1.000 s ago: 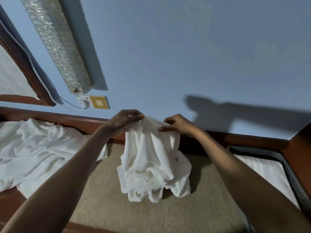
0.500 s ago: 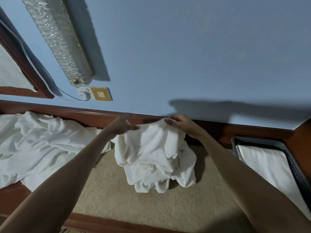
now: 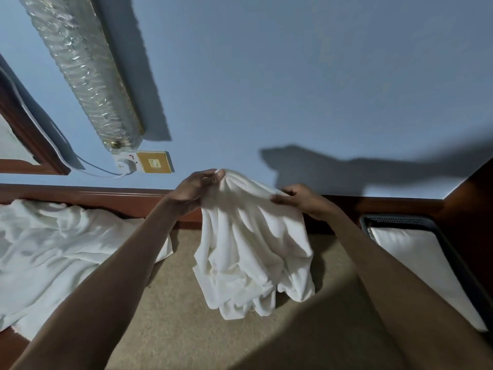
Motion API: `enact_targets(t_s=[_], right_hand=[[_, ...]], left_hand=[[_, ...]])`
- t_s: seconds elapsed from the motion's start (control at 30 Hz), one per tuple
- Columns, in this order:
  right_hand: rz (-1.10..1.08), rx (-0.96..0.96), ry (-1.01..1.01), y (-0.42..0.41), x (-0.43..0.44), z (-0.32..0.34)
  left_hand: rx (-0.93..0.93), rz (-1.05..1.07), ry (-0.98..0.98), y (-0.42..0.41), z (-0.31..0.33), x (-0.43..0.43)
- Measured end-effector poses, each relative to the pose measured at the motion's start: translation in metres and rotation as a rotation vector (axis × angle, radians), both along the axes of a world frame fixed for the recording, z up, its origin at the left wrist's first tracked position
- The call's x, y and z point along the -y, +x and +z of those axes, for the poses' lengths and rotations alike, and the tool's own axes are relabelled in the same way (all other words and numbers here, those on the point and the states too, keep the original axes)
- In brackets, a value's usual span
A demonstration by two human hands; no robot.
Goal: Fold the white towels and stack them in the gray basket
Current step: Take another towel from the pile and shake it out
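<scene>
Figure. A person folding at a beige surface point(image 3: 173, 316), seen from where they stand; directions are clock-face, centred on the lifted towel.

Centre: one white towel point(image 3: 250, 249) hangs bunched, its upper edge raised and its lower folds resting crumpled on the beige surface. The left hand point(image 3: 196, 190) pinches the gathered top between thumb and fingers. The right hand point(image 3: 300, 200) grips the same edge a little toward three o'clock, fingers curled over the cloth.

Nine o'clock: one loose heap of white towels point(image 3: 66, 249); how many it contains cannot be told. Three o'clock: one gray basket point(image 3: 400, 220), well apart from the lifted towel, holding folded white cloth point(image 3: 416, 263) that shows as a single flat layer.

Eleven o'clock, on the wall: one long light fitting point(image 3: 85, 70) and one switch plate point(image 3: 154, 162).

Count: two hands, one towel in hand, one heap, one basket.

Risks, as judged. The hands hold a gather of cloth, not two clear corners, so a fold begun now would likely come out lopsided and sit badly on the stack. The light left pinch could slip, dropping the towel back into a crumple. The trailing folds may also catch underneath as the edge is spread.
</scene>
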State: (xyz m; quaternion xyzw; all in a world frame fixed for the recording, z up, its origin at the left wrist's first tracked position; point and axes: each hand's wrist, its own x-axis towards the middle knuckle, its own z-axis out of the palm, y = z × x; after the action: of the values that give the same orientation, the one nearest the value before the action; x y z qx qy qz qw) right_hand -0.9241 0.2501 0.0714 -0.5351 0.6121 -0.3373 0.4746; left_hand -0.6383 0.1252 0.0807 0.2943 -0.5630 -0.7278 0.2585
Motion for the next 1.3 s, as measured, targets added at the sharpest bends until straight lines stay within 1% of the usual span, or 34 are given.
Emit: enact_targets(t_s=[0.03, 0.07, 0.1, 0.13, 0.2, 0.23, 0.27, 0.37, 0.43, 0.5, 0.6, 0.63, 0.7, 0.77, 0.83, 0.87, 0.9, 0.97, 1.0, 1.1, 1.2, 1.23, 1.3], right_hand=[[-0.007, -0.002, 0.03, -0.004, -0.002, -0.003], [-0.017, -0.008, 0.049, -0.006, -0.003, -0.007], [-0.033, -0.01, 0.049, -0.008, -0.003, -0.012], [-0.055, -0.009, 0.032, -0.008, -0.002, -0.014], [-0.096, -0.013, -0.035, 0.0, 0.002, -0.012], [-0.107, -0.022, -0.077, 0.008, 0.005, -0.009], [-0.106, -0.034, -0.112, 0.017, 0.009, -0.005], [-0.009, -0.122, -0.215, 0.049, 0.024, 0.011], [0.031, -0.143, -0.261, 0.063, 0.032, 0.019], [0.041, -0.14, -0.277, 0.066, 0.035, 0.024], [0.049, -0.131, -0.209, 0.057, 0.03, 0.024], [0.033, -0.117, -0.182, 0.052, 0.028, 0.02], [0.007, -0.043, -0.142, 0.045, 0.024, 0.014], [-0.04, 0.026, -0.082, 0.036, 0.019, 0.011], [-0.074, 0.063, -0.026, 0.026, 0.013, 0.01], [-0.087, 0.068, -0.013, 0.019, 0.011, 0.009], [-0.106, 0.069, -0.01, 0.013, 0.01, 0.009], [-0.094, 0.046, -0.04, 0.009, 0.007, 0.012], [-0.079, 0.021, -0.073, 0.01, 0.009, 0.014], [-0.059, -0.046, -0.136, 0.022, 0.019, 0.023], [-0.005, -0.124, -0.179, 0.035, 0.028, 0.032], [0.006, -0.153, -0.186, 0.038, 0.029, 0.035], [0.007, -0.184, -0.178, 0.034, 0.028, 0.039]], left_hand=[[-0.031, 0.064, 0.072, 0.004, -0.005, 0.004], [-0.025, 0.125, 0.117, 0.007, -0.011, 0.009], [0.047, 0.17, 0.094, 0.009, -0.014, 0.012], [0.189, 0.18, 0.002, 0.011, -0.016, 0.016], [0.511, 0.103, -0.273, 0.013, -0.018, 0.023], [0.593, 0.041, -0.353, 0.011, -0.017, 0.026], [0.608, -0.031, -0.394, 0.008, -0.011, 0.025], [0.521, -0.257, -0.468, -0.006, 0.003, 0.019], [0.503, -0.423, -0.416, -0.012, 0.01, 0.014], [0.526, -0.472, -0.446, -0.012, 0.013, 0.017], [0.506, -0.37, -0.533, 0.001, 0.023, 0.023], [0.477, -0.32, -0.53, 0.006, 0.025, 0.025], [0.375, -0.207, -0.431, 0.017, 0.027, 0.028], [0.294, -0.049, -0.312, 0.026, 0.023, 0.033], [0.311, 0.172, -0.252, 0.033, 0.012, 0.037], [0.359, 0.255, -0.275, 0.036, 0.007, 0.038], [0.426, 0.291, -0.338, 0.039, 0.001, 0.04], [0.553, 0.237, -0.464, 0.038, -0.007, 0.041], [0.583, 0.175, -0.478, 0.034, -0.008, 0.039], [0.578, -0.087, -0.441, 0.008, 0.002, 0.022], [0.583, -0.368, -0.464, -0.027, 0.013, 0.001], [0.588, -0.412, -0.464, -0.035, 0.015, -0.003], [0.576, -0.402, -0.466, -0.04, 0.023, -0.007]])
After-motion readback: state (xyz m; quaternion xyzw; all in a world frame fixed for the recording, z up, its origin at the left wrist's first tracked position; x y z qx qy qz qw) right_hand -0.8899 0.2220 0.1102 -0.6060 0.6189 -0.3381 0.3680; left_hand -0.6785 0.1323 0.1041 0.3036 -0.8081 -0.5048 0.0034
